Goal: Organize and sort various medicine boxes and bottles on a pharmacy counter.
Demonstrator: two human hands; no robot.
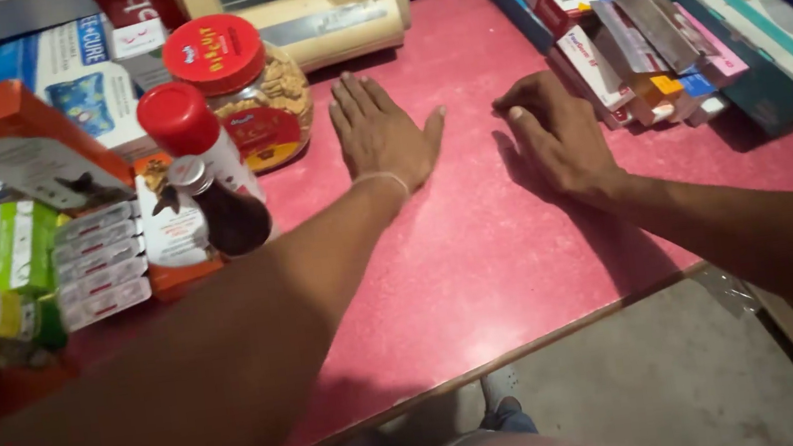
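My left hand (pixel 380 132) lies flat, palm down, on the red counter (pixel 482 263), fingers together and pointing away, with a thin band at the wrist. It holds nothing. My right hand (pixel 552 133) rests on the counter a little to the right, fingers loosely curled and pointing left, also with nothing in it. A round clear jar with a red lid (pixel 244 85) stands just left of my left hand. A row of small upright medicine boxes (pixel 618 55) stands just right of my right hand.
On the left sit a dark syrup bottle (pixel 218 205), a white bottle with a red cap (pixel 194 137), blister packs (pixel 99 265) and stacked boxes. A cream machine (pixel 321 15) stands at the back. Larger boxes (pixel 767 36) fill the right. The counter's front edge drops to a grey floor (pixel 658 382).
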